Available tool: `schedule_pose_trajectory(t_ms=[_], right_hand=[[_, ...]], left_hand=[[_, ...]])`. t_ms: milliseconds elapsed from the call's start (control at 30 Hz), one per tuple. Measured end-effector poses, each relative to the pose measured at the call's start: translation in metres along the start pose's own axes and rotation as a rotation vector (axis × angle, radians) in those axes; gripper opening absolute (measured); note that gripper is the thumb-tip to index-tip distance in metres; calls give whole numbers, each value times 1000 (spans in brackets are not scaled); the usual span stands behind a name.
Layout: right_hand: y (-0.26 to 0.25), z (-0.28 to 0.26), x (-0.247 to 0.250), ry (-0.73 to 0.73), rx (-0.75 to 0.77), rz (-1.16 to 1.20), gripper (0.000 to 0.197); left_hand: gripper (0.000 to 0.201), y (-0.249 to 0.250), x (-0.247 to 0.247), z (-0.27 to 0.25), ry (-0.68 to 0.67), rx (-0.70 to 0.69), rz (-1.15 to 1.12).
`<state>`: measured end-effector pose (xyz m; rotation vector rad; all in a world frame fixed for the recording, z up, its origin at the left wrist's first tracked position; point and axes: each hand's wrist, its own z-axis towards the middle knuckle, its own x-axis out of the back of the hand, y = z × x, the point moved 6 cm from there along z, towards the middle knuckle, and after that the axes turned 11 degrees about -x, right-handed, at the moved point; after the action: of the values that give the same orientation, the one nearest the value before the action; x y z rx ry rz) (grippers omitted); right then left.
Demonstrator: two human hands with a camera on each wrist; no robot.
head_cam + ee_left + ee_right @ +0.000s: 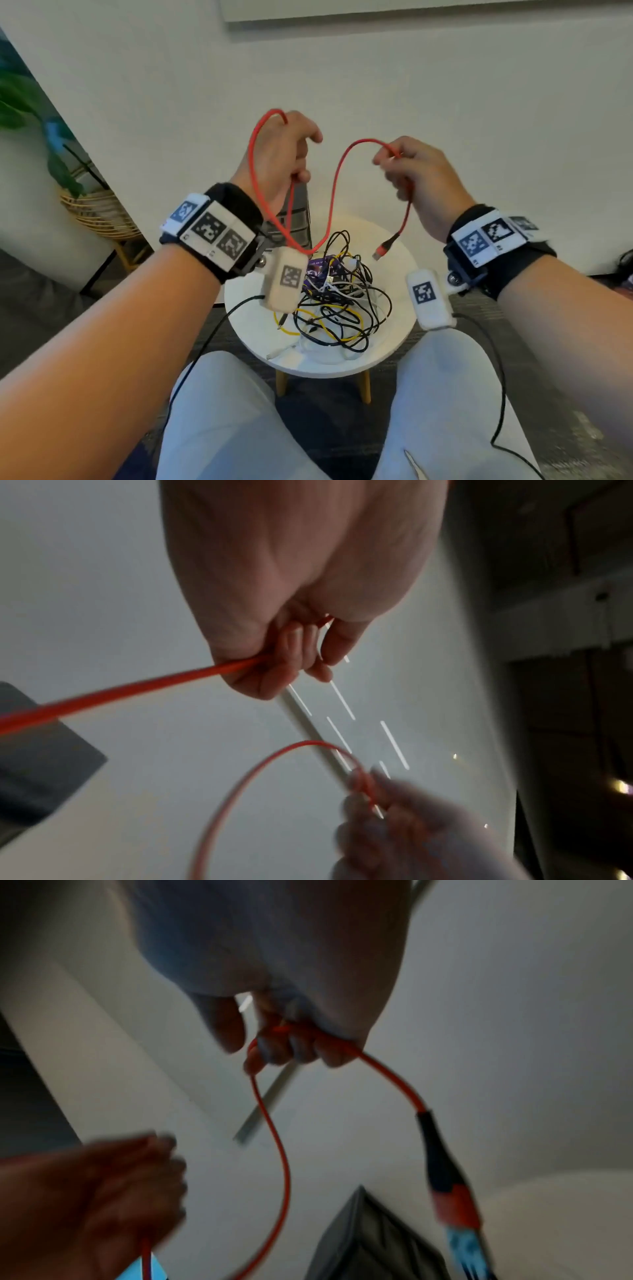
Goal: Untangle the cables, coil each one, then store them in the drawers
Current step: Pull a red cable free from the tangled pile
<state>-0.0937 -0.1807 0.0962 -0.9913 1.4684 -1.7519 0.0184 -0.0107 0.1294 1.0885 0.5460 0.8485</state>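
L hand (284, 154) is fisted round loops of the red cable (334, 192), held up above the round white table (394, 356); R hand (416, 174) pinches the same cable near its end w/ fingers curled, USB plug (385, 248) dangling below. Rest of the cables (337, 301), black, yellow & white, lie tangled on the table, w/ grey drawers (298, 219) behind.

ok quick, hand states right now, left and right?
Left hand: closed, gripping the red cable.
Right hand: closed, pinching the same red cable near its plug end.
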Motion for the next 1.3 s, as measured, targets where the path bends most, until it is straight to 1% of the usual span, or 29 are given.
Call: schedule_pose_trajectory(t_ms=[100,167,200,267,333,400,433,533,600,633,700,767,833,867,933,1033,1100,1167,1233,1300], right_hand=[[15,-4,-35,-236,-67,-2,48],[22,-10,-59,-410,-81,-39,64],[25,-14,-70,-494,-88,-61,68],[32,-21,-87,-633,-106,-95,63],[40,-23,-94,-702,-125,-155,46],[45,-21,-91,-675,-122,-249,25],[48,-17,-86,-639,-124,-268,23],[50,3,-66,-446,-145,-240,35],[49,20,-47,-296,-153,-179,34],[49,29,-37,-245,-161,-154,32],[48,43,-24,-218,-181,-151,28],[50,53,-18,-261,-193,-199,25],[50,63,-12,-285,-178,-272,26],[50,69,-8,-276,-168,-298,25],[55,84,2,-208,-157,-309,21],[80,110,9,-81,-193,-329,18],[105,122,3,-54,-233,-394,22],[130,133,-5,-33,-267,-429,25],[153,144,-11,-21,-300,-476,27],[178,154,-16,-64,-374,-639,29]], left_hand=[[16,5,-9,8,63,75,-222],[7,-3,-12,11,123,138,-366],[3,-9,-12,11,157,172,-436],[8,-23,-9,12,235,237,-529],[9,-36,-1,12,296,271,-579],[7,-47,11,8,328,308,-577],[8,-53,18,6,330,328,-544],[12,-67,37,0,277,340,-349],[13,-74,40,-4,222,329,-264],[16,-77,39,-6,194,325,-234],[19,-83,36,-7,154,306,-186],[23,-90,33,-5,125,282,-138],[23,-97,29,-3,85,276,-58],[22,-101,28,-2,59,281,-12],[21,-112,25,-1,1,305,87],[21,-137,18,-4,-114,371,286],[23,-154,9,-9,-209,401,386],[31,-169,-2,-17,-364,394,494],[44,-183,-16,-32,-537,400,559],[54,-193,-27,-47,-661,407,595]])
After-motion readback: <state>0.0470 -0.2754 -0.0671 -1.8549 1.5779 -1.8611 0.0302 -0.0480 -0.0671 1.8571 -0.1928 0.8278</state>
